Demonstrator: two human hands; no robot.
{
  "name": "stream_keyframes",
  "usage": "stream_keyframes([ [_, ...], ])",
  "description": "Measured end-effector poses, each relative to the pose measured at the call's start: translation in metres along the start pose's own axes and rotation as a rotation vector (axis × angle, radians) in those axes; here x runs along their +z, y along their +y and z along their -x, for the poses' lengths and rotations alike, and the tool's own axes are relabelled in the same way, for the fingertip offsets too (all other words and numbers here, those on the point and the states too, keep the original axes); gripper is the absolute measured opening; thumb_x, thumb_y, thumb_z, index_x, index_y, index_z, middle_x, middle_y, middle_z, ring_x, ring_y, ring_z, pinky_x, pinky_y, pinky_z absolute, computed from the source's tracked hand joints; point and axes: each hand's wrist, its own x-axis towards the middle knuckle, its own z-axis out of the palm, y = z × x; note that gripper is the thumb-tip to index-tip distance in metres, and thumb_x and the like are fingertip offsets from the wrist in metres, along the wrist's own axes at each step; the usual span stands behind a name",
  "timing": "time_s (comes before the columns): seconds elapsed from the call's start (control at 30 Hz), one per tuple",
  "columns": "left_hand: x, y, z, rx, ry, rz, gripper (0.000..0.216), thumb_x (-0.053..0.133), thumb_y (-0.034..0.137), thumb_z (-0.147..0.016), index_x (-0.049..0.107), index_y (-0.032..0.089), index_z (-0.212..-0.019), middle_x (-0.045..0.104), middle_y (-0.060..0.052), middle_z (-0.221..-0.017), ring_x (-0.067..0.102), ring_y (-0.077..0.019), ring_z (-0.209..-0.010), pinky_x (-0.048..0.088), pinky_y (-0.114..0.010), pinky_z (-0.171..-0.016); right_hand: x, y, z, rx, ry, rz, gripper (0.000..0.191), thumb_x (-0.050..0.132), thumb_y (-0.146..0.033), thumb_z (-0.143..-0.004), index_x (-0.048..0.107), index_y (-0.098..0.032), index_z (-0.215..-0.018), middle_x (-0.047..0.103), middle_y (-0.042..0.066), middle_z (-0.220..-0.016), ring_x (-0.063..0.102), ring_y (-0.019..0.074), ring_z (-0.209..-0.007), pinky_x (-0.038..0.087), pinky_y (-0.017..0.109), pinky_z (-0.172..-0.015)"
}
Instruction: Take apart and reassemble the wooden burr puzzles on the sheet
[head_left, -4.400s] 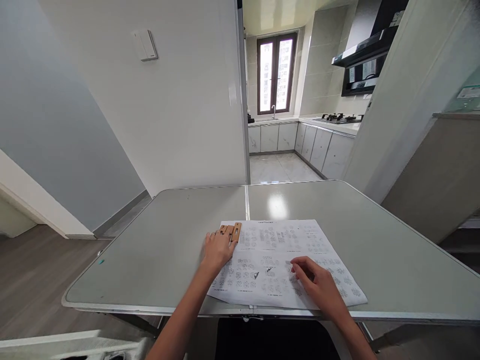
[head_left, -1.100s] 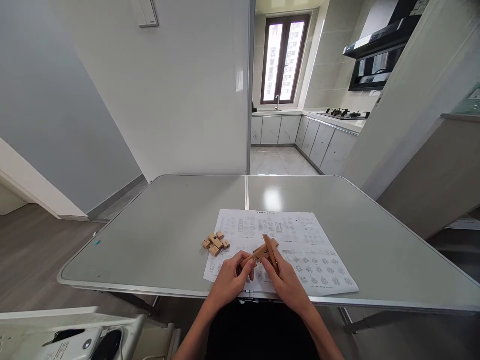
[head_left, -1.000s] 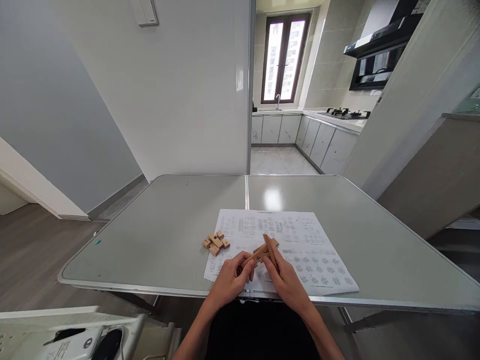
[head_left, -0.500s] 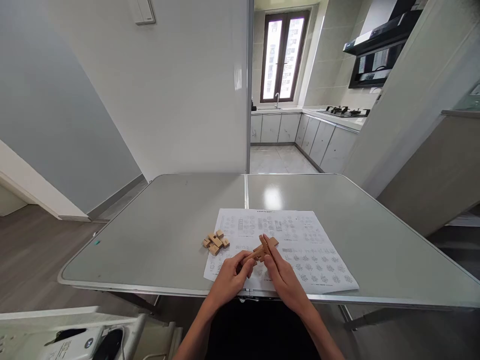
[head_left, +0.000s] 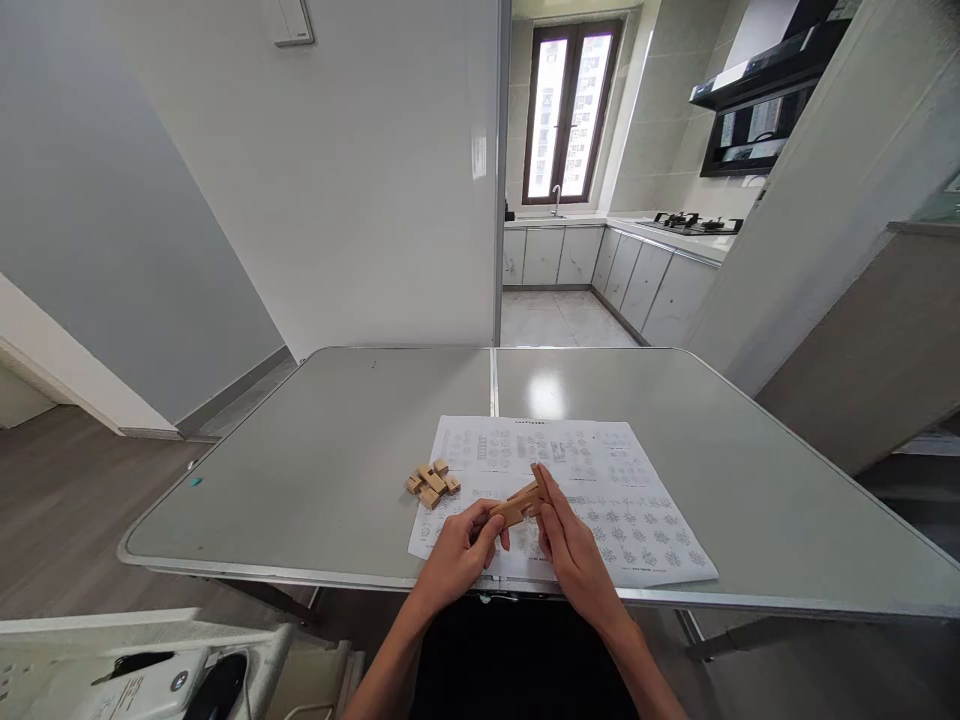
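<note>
My left hand [head_left: 459, 555] pinches the near left end of some interlocking wooden puzzle pieces [head_left: 513, 510], held just above the printed sheet. At their right end, the fingers of my right hand [head_left: 574, 550] lie straight along the wood, with the thumb below, closed on it. How the pieces fit together is partly hidden by my fingers. Left of my hands, several loose notched wooden blocks [head_left: 433, 482] lie in a small pile, touching the left edge of the instruction sheet [head_left: 637, 480], which shows rows of small line drawings.
The grey table [head_left: 360, 430] has a metal rim and a seam down its middle. A tiny green bit [head_left: 196, 482] lies near its left edge. At lower left stands a pale bin-like unit [head_left: 90, 630] with a white box and a dark cable item. A kitchen lies beyond the doorway.
The wooden pieces have turned in my hands, with a broader face of the left piece now showing. My right hand has shifted slightly right. The loose pile stays put.
</note>
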Motion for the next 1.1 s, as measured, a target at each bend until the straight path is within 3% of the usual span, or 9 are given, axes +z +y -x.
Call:
stream_keyframes([
  [0.13, 0.0, 0.002, -0.001, 0.019, -0.018, -0.027, 0.039, 0.048, 0.051, -0.102, 0.065, 0.017, -0.099, 0.059, 0.0, -0.074, 0.042, -0.0107, -0.056, 0.037, -0.023, -0.054, 0.004, -0.001, 0.001, -0.066, -0.032, 0.211, 0.056, 0.028, -0.043, -0.109, 0.028, -0.027, -0.163, 0.073, 0.008, -0.109, 0.053, 0.0165, -0.057, 0.049, 0.028, -0.058],
  [0.27, 0.001, 0.007, -0.004, 0.035, -0.056, -0.017, 0.038, 0.049, 0.05, -0.102, 0.067, 0.016, -0.103, 0.061, 0.0, -0.075, 0.042, -0.011, -0.056, 0.035, -0.023, -0.053, 0.011, 0.0, 0.002, -0.181, -0.102, 0.396, 0.053, 0.029, -0.036, -0.109, 0.034, -0.028, -0.161, 0.073, 0.004, -0.088, 0.063, 0.0199, -0.063, 0.05, 0.028, -0.063],
  [0.47, 0.003, 0.012, -0.003, 0.017, -0.05, -0.008, 0.038, 0.049, 0.051, -0.102, 0.067, 0.017, -0.102, 0.066, -0.002, -0.077, 0.047, -0.0123, -0.059, 0.039, -0.024, -0.057, 0.009, -0.006, 0.002, -0.158, -0.137, 0.397, 0.052, 0.028, -0.037, -0.11, 0.029, -0.032, -0.162, 0.074, 0.003, -0.092, 0.062, 0.0185, -0.062, 0.049, 0.027, -0.06],
  [0.63, 0.004, 0.011, -0.003, 0.006, -0.052, -0.009, 0.039, 0.049, 0.053, -0.102, 0.062, 0.017, -0.095, 0.065, 0.0, -0.073, 0.046, -0.0113, -0.057, 0.037, -0.024, -0.056, 0.009, -0.004, 0.001, -0.169, -0.193, 0.427, 0.052, 0.025, -0.037, -0.112, 0.025, -0.03, -0.164, 0.072, 0.002, -0.084, 0.065, 0.0196, -0.065, 0.048, 0.027, -0.063],
  [0.83, 0.003, 0.007, -0.003, -0.01, -0.023, -0.025, 0.041, 0.052, 0.056, -0.099, 0.059, 0.017, -0.087, 0.049, 0.006, -0.059, 0.042, -0.0109, -0.053, 0.033, -0.023, -0.052, 0.012, -0.006, 0.001, -0.198, -0.207, 0.443, 0.054, 0.028, -0.035, -0.111, 0.022, -0.032, -0.164, 0.074, 0.008, -0.122, 0.073, 0.0234, -0.08, 0.054, 0.032, -0.072],
  [0.97, 0.002, 0.005, -0.003, 0.0, -0.009, 0.004, 0.041, 0.051, 0.056, -0.1, 0.061, 0.017, -0.091, 0.052, 0.004, -0.064, 0.044, -0.0109, -0.055, 0.037, -0.023, -0.055, 0.01, -0.008, 0.003, -0.172, -0.161, 0.368, 0.057, 0.036, -0.039, -0.109, 0.022, -0.033, -0.164, 0.076, 0.005, -0.112, 0.073, 0.0239, -0.082, 0.056, 0.033, -0.074],
  [1.1, 0.0, -0.002, -0.005, 0.014, 0.043, 0.081, 0.043, 0.05, 0.059, -0.099, 0.06, 0.018, -0.097, 0.063, -0.001, -0.079, 0.048, -0.0103, -0.056, 0.04, -0.023, -0.056, 0.009, -0.006, 0.005, -0.118, -0.09, 0.319, 0.06, 0.035, -0.039, -0.109, 0.017, -0.027, -0.165, 0.074, 0.002, -0.091, 0.067, 0.0206, -0.066, 0.054, 0.03, -0.065],
])
